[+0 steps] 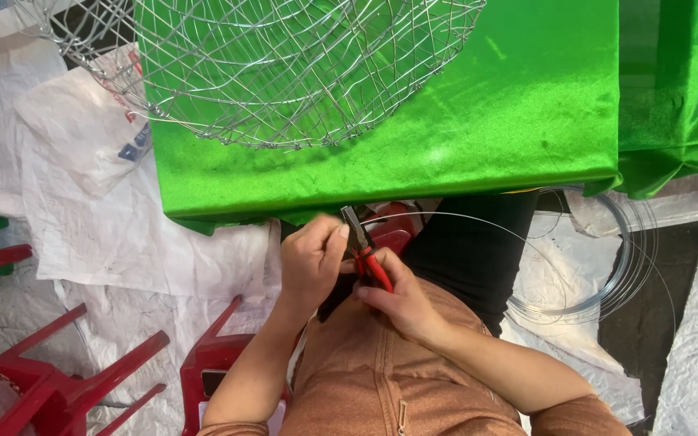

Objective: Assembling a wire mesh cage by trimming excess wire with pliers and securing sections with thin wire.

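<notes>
Wire basket (284, 73) sits empty at the green table's (527, 121) near edge.
Right hand (401, 303) clamps red pliers (369, 262); left hand (309, 258) pinches wire (478, 222).

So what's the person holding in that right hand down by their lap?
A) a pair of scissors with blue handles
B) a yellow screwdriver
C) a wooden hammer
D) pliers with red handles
D: the right hand grips pliers with red handles and grey metal jaws, which meet a thin wire next to the left hand, just below the edge of the green cloth.
</notes>
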